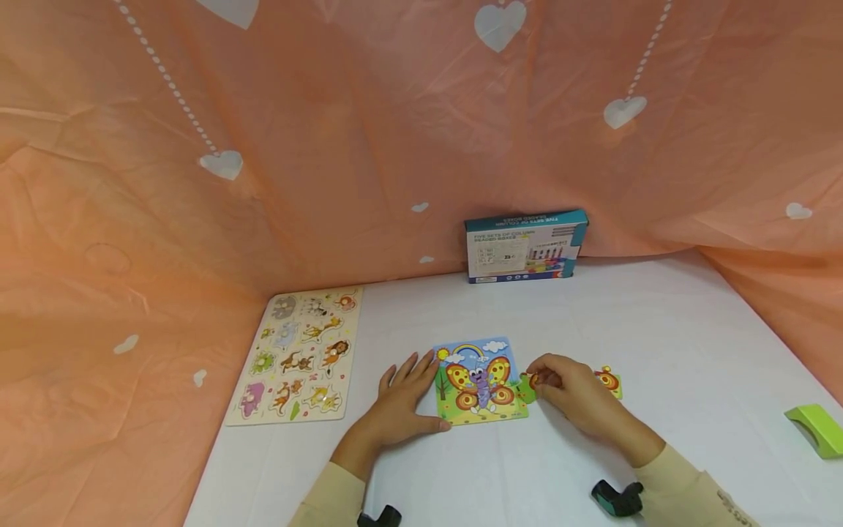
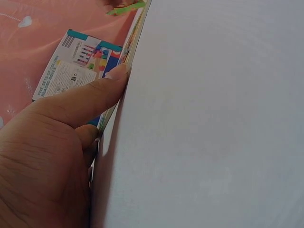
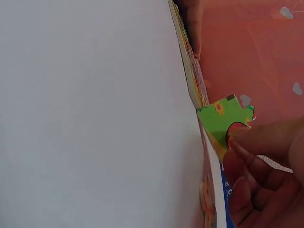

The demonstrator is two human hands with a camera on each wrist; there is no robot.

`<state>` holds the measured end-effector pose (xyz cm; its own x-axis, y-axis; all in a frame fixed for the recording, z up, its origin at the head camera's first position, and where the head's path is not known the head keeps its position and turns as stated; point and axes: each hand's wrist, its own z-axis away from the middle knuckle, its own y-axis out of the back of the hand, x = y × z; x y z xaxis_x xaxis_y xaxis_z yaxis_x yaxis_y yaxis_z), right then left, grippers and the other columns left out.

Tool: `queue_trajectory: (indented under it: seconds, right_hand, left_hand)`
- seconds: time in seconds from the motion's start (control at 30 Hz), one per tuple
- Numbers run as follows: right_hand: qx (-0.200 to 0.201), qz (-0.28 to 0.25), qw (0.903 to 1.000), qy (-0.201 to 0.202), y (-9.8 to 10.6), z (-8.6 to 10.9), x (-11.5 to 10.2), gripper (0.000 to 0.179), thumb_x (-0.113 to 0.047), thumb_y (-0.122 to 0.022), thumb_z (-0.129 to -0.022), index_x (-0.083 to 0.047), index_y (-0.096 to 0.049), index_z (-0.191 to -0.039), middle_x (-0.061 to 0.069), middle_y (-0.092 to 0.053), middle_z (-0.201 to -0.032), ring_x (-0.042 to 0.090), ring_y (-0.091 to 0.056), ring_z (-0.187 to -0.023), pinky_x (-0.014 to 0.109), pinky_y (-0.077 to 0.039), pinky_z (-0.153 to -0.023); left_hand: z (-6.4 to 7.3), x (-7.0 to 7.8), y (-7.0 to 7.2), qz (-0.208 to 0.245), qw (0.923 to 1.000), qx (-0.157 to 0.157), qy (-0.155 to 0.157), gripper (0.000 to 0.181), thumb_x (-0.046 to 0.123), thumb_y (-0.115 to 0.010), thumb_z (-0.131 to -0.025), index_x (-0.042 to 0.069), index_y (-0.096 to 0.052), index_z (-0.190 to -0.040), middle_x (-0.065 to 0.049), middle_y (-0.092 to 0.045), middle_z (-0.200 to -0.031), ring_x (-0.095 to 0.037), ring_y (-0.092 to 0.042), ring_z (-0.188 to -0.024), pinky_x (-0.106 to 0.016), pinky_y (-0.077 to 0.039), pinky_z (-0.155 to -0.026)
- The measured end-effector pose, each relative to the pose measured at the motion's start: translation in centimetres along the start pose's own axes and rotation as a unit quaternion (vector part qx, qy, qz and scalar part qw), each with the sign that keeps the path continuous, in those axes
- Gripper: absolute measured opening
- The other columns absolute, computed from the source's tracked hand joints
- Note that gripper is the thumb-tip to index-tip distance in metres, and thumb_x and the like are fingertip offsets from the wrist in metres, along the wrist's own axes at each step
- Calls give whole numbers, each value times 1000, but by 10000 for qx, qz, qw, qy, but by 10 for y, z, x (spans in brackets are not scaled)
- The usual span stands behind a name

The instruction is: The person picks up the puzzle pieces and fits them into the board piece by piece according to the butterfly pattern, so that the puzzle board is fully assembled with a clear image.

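Note:
A square butterfly jigsaw puzzle [image 1: 484, 384] lies on the white table in front of the person. The left hand [image 1: 403, 410] rests along its left side with fingers spread; in the left wrist view its thumb [image 2: 95, 97] lies against the puzzle's edge. The right hand [image 1: 579, 391] pinches a green jigsaw piece [image 3: 221, 116] with a red round patch between thumb and fingertips. That piece is tilted up at the puzzle's right edge and overlaps it in the head view. Another jigsaw piece [image 1: 609, 380], green with a red and yellow pattern, lies just right of the right hand.
An animal puzzle board [image 1: 303, 359] lies at the table's left. A beaded-boxes carton [image 1: 525, 247] stands at the back against the orange curtain [image 1: 369, 146]. At the far right sits a green arched block [image 1: 817, 430]. Black devices [image 1: 617, 499] show near both wrists.

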<state>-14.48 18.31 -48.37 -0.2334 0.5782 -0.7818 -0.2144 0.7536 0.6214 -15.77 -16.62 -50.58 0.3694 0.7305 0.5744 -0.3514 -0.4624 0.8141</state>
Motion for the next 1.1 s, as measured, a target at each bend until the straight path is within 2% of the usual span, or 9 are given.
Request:
queue_trajectory:
  seconds: [0.17,0.3,0.43,0.6,0.87,1.1]
  right_hand:
    - [43,-609,9979,-222,1,-1,-6,10,-7,-72,-106,-9,-74,-116,0,-70,-96,17,-58,-67,27,-48,-50]
    - [-38,-1297,9913,-223,-3,-4,-13,10,-9,-73,-105,-4,-72,-114,4,-72,-98,20,-65,-76,27,-55,-58]
    - [-226,-1734,9841,-295,-13,-10,-21,11,-9,-74,-105,-1,-70,-110,8,-72,-93,21,-64,-76,27,-55,-63]
    - [-382,-1644,9852,-307,-29,-15,-27,9,-10,-75,-104,-4,-68,-103,6,-68,-85,19,-59,-71,26,-50,-60]
    - [-259,-1198,9917,-379,-48,-22,-33,13,-13,-78,-101,-8,-68,-95,-1,-61,-78,17,-54,-70,25,-45,-58]
    - [-347,-1060,9928,-447,-60,-27,-45,21,-20,-78,-102,-11,-68,-86,-2,-60,-71,12,-53,-57,25,-43,-51]
  left_hand:
    - [1,1,0,18,10000,-22,-1,112,60,-84,-87,11,-31,-173,0,-15,-181,-33,-4,-166,-64,4,-127]
    - [1,1,1,14,10000,-23,6,112,60,-84,-87,12,-31,-173,1,-15,-181,-32,-4,-166,-64,4,-127]
    - [0,0,0,3,10000,-12,-2,113,61,-84,-87,13,-30,-173,2,-15,-181,-31,-3,-166,-63,3,-127]
    - [-1,-2,0,-10,10000,-20,-3,113,61,-84,-87,13,-29,-174,3,-14,-181,-30,-3,-166,-63,4,-127]
    - [-1,-1,0,0,10000,-16,-64,112,60,-83,-88,13,-30,-173,3,-14,-181,-31,-3,-166,-62,3,-127]
    - [0,-2,0,-22,10000,-22,-83,111,59,-83,-88,13,-30,-173,3,-14,-181,-31,-4,-166,-63,3,-127]
